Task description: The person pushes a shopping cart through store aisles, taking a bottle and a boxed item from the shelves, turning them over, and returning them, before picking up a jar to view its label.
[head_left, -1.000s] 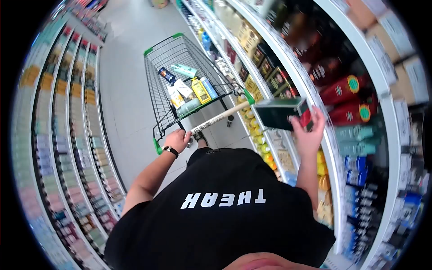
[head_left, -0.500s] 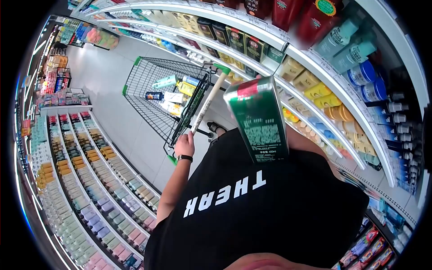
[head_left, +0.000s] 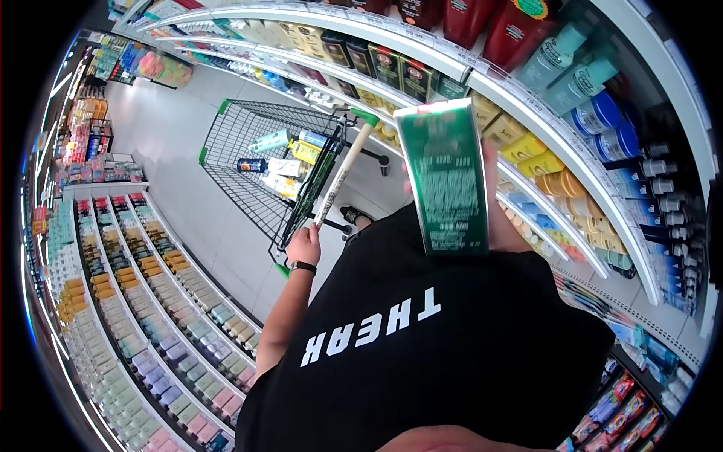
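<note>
My left hand (head_left: 304,245), with a dark band at the wrist, is closed around the near end of the pale handle (head_left: 343,175) of a green-trimmed shopping cart (head_left: 248,154). Several bottles and packs lie in the cart, among them a yellow bottle (head_left: 303,151), a dark blue one (head_left: 251,165) and a pale green one (head_left: 269,141). Held up before my chest is a tall green box (head_left: 449,184), its printed face turned to me, the print blurred. My right hand (head_left: 491,167) grips it from behind, so most of that hand is hidden.
Curved shelves (head_left: 527,113) of bottles and boxes rise close on the right, with teal bottles (head_left: 563,54) and blue jars (head_left: 611,143). Across the aisle floor (head_left: 169,124), a long tiered display (head_left: 162,301) runs down the left. A shoe (head_left: 355,216) shows beside the cart.
The green box has tipped so its printed face is turned more toward me, and it sits slightly right. My left hand stays on the cart handle. The whole view has shifted slightly.
</note>
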Action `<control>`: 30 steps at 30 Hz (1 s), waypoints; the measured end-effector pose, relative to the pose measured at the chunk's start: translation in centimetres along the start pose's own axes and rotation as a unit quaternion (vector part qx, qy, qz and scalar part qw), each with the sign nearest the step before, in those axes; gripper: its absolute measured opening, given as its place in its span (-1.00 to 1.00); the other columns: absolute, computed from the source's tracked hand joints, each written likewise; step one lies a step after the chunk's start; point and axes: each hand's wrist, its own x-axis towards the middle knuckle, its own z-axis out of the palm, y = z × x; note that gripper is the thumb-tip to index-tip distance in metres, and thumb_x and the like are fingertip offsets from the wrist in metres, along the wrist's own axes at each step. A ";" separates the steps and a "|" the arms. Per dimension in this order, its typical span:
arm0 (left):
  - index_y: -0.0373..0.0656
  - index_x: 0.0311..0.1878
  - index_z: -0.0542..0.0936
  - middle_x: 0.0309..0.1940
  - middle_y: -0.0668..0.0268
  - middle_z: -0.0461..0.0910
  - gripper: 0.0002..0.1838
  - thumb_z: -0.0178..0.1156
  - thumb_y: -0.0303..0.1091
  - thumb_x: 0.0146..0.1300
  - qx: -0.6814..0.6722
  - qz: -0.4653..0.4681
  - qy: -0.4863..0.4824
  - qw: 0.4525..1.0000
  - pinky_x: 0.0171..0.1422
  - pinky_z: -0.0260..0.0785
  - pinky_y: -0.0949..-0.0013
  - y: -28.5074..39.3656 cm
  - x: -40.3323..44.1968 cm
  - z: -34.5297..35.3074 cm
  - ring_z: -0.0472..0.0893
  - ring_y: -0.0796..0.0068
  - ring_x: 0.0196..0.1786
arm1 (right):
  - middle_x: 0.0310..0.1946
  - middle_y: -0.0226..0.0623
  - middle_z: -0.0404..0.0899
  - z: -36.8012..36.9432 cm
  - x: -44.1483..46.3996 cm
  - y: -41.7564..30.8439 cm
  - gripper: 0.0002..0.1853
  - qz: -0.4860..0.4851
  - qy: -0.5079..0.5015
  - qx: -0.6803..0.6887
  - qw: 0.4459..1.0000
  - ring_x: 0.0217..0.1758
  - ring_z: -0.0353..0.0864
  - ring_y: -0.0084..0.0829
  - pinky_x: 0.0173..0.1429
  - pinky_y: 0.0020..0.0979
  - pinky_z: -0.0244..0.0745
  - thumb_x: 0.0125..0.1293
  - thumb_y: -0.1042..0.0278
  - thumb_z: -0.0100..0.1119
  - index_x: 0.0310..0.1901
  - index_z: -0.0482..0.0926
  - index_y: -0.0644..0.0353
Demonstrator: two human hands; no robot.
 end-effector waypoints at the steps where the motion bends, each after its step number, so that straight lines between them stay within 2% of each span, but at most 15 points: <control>1: -0.13 -0.40 0.64 -0.34 0.11 0.67 -0.45 0.07 0.15 0.51 -0.004 0.020 0.007 1.000 -0.22 0.48 -0.08 -0.1 -0.1 0.1 0.68 -0.06 -0.27 | 0.29 0.15 0.52 3.8 0.2 -0.5 -0.08 0.043 -0.127 0.121 0.984 0.25 0.62 0.02 0.18 0.05 0.64 0.44 -0.49 -0.15 0.46 0.38 0.25; 2: -0.12 -0.42 0.64 -0.37 0.12 0.67 -0.46 0.08 0.13 0.51 -0.010 0.039 0.014 0.999 -0.23 0.48 -0.07 -0.3 -0.2 0.3 0.68 -0.06 -0.29 | 0.27 0.21 0.51 4.6 0.5 -1.0 -0.07 0.074 -0.122 0.183 0.973 0.19 0.64 0.12 0.11 0.12 0.68 0.44 -0.48 -0.14 0.47 0.36 0.28; 4: -0.13 -0.46 0.63 -0.44 0.13 0.66 -0.48 0.12 0.10 0.49 -0.005 0.069 0.043 0.997 -0.29 0.48 -0.05 -0.4 -0.7 0.8 0.66 -0.04 -0.38 | 0.24 0.24 0.51 5.7 0.6 -1.4 -0.05 0.093 -0.090 0.221 0.967 0.14 0.67 0.18 0.03 0.11 0.73 0.43 -0.49 -0.13 0.46 0.36 0.30; 6: -0.14 -0.47 0.61 -0.45 0.12 0.65 -0.47 0.13 0.10 0.49 0.010 0.062 0.023 0.998 -0.28 0.48 -0.06 -1.2 -1.1 0.6 0.65 -0.04 -0.38 | 0.21 0.24 0.52 5.8 1.8 -1.2 -0.03 0.119 -0.226 0.183 0.949 0.13 0.68 0.18 -0.01 0.09 0.77 0.41 -0.51 -0.10 0.46 0.36 0.33; 7: -0.15 -0.48 0.59 -0.45 0.11 0.65 -0.47 0.14 0.10 0.47 0.011 0.057 0.007 0.998 -0.27 0.47 -0.06 -1.2 -1.2 0.1 0.65 -0.05 -0.37 | 0.20 0.21 0.53 6.5 2.3 -1.2 0.01 0.138 -0.241 0.183 0.943 0.13 0.70 0.13 0.01 0.05 0.78 0.39 -0.55 -0.11 0.46 0.36 0.33; 8: -0.15 -0.48 0.59 -0.45 0.11 0.65 -0.47 0.14 0.10 0.47 0.009 0.053 0.011 0.998 -0.27 0.47 -0.06 -1.6 -1.5 0.3 0.65 -0.05 -0.37 | 0.21 0.20 0.53 7.6 2.2 -1.2 0.01 0.113 -0.187 0.165 0.962 0.15 0.71 0.07 0.03 0.01 0.79 0.39 -0.56 -0.11 0.47 0.35 0.32; 11: -0.15 -0.48 0.61 -0.44 0.10 0.65 -0.48 0.14 0.09 0.46 0.013 0.052 -0.005 0.999 -0.26 0.47 -0.05 -2.7 -2.7 0.2 0.66 -0.04 -0.35 | 0.26 0.19 0.52 7.9 3.9 -0.5 0.04 0.105 -0.223 0.118 0.962 0.21 0.69 0.04 0.07 0.02 0.77 0.36 -0.61 -0.10 0.48 0.34 0.29; 14: -0.16 -0.48 0.61 -0.42 0.13 0.64 -0.49 0.16 0.08 0.44 0.000 0.043 -0.032 0.999 -0.27 0.47 -0.04 -2.0 -3.9 -1.2 0.66 -0.03 -0.35 | 0.26 0.19 0.52 9.1 5.0 0.3 0.05 0.107 -0.256 0.136 0.951 0.21 0.69 0.04 0.11 0.03 0.75 0.35 -0.62 -0.08 0.49 0.33 0.26; 18: -0.16 -0.51 0.58 -0.45 0.13 0.62 -0.50 0.19 0.05 0.43 -0.024 0.052 -0.048 0.997 -0.27 0.46 -0.02 -2.1 -5.4 -0.9 0.64 -0.02 -0.37 | 0.26 0.20 0.51 10.2 6.0 0.4 0.04 0.142 -0.247 0.147 0.947 0.23 0.67 0.04 0.13 0.04 0.74 0.35 -0.62 -0.08 0.51 0.32 0.23; 23: -0.17 -0.50 0.56 -0.46 0.14 0.61 -0.53 0.21 0.03 0.39 -0.072 0.046 -0.066 0.994 -0.26 0.47 0.00 -1.6 -8.1 -1.2 0.64 -0.02 -0.36 | 0.14 0.22 0.60 11.5 6.0 1.0 0.06 0.118 -0.194 0.083 0.970 -0.02 0.79 -0.04 -0.11 -0.12 0.82 0.38 -0.66 -0.26 0.48 0.36 0.25; 30: -0.14 -0.43 0.59 -0.42 0.14 0.61 -0.64 0.22 -0.02 0.29 -0.078 0.092 -0.077 0.990 -0.21 0.47 -0.02 -3.4 -10.5 0.5 0.65 -0.05 -0.29 | 0.23 0.16 0.56 11.1 7.1 1.2 0.03 0.142 -0.207 0.097 0.963 0.11 0.73 0.06 -0.03 -0.04 0.80 0.40 -0.64 -0.26 0.48 0.37 0.22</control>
